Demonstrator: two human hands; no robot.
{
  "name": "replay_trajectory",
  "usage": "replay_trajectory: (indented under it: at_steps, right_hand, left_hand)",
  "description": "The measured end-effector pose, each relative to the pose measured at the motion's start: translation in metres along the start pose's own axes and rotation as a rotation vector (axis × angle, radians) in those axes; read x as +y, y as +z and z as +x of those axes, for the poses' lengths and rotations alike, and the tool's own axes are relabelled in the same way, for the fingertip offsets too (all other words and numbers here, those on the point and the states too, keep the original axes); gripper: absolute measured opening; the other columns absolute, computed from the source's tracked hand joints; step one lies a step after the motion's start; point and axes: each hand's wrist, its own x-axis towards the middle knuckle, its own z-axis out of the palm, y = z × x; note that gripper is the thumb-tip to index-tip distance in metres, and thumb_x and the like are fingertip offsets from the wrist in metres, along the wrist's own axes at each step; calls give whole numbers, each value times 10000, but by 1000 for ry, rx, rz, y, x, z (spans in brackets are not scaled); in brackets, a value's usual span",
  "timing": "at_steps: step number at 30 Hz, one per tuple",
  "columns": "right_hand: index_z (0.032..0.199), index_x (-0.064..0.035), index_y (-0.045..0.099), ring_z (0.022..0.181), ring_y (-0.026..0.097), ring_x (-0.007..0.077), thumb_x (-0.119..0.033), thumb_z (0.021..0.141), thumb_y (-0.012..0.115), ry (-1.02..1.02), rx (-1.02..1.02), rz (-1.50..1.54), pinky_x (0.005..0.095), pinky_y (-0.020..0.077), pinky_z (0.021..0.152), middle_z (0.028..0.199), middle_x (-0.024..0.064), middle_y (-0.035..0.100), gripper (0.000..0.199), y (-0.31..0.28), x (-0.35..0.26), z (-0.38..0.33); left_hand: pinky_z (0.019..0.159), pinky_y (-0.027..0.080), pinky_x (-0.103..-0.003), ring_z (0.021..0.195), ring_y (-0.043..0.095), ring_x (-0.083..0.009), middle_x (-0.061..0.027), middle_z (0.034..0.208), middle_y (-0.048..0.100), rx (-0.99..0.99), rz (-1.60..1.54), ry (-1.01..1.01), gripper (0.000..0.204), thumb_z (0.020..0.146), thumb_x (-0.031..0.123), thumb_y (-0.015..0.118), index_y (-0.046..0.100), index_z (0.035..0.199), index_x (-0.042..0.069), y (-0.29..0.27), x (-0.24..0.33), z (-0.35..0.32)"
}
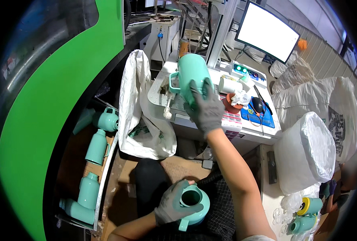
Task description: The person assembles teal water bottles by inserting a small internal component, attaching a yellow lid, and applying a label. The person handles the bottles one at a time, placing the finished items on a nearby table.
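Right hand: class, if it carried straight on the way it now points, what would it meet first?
The right hand already grips the upright teal jug. Beyond the jug, probably the machine's pale metal column, though depth is unclear here.

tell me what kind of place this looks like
Probably a factory workstation: a white machine bench with a monitor, many identical mint-green bottles on a side rack, and big white sacks.

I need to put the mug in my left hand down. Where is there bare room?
Bare room: the brown floor between the white sack and the lap. The white bench top is crowded: red cup, mouse, the raised mug in the right hand. The left tray is lined with mugs.
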Motion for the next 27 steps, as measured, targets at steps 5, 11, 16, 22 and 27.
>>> replay_trajectory:
  at_steps: [5, 11, 16, 22, 27]
  right_hand:
    - [1505, -399, 501, 946, 695, 296, -477, 795, 790, -47, -163, -207, 447, 563, 707, 1550, 206, 469, 770, 46, -20, 20]
    - [1504, -352, 493, 943, 693, 311, -380, 831, 772, -41, -197, -167, 479, 574, 751, 1600, 209, 401, 729, 47, -22, 23]
    - [1510, -297, 495, 924, 697, 327, -297, 895, 701, 1, -258, -160, 508, 587, 764, 1610, 240, 380, 649, 58, -24, 42]
    - [1536, -231, 463, 832, 715, 350, -379, 893, 702, 44, -37, -209, 459, 573, 656, 1499, 269, 500, 702, 109, 21, 24]
    - [1445, -116, 578, 1033, 627, 344, -285, 904, 632, -11, 20, -33, 501, 502, 849, 1429, 229, 543, 569, 56, -33, -17]
  left_hand:
    - [1003, 509, -441, 1093, 651, -315, -129, 1259, 670, 13, 126, 128, 812, 713, 392, 952, 593, 1343, 26, -19, 10, 0]
    - [993, 495, -451, 1089, 631, -305, -112, 1250, 679, -54, 141, 209, 770, 709, 381, 951, 619, 1327, 65, -19, 5, 7]
    - [992, 492, -454, 1096, 629, -309, -110, 1243, 678, -59, 157, 284, 743, 712, 378, 948, 629, 1311, 77, -15, 8, 11]
    - [973, 497, -452, 1094, 621, -312, -118, 1216, 670, -152, 130, 251, 663, 718, 293, 931, 639, 1268, 64, 1, 19, 24]
    - [966, 495, -459, 1113, 601, -338, -173, 1222, 590, -89, -68, 47, 708, 749, 275, 898, 578, 1316, -4, -11, -16, -2]
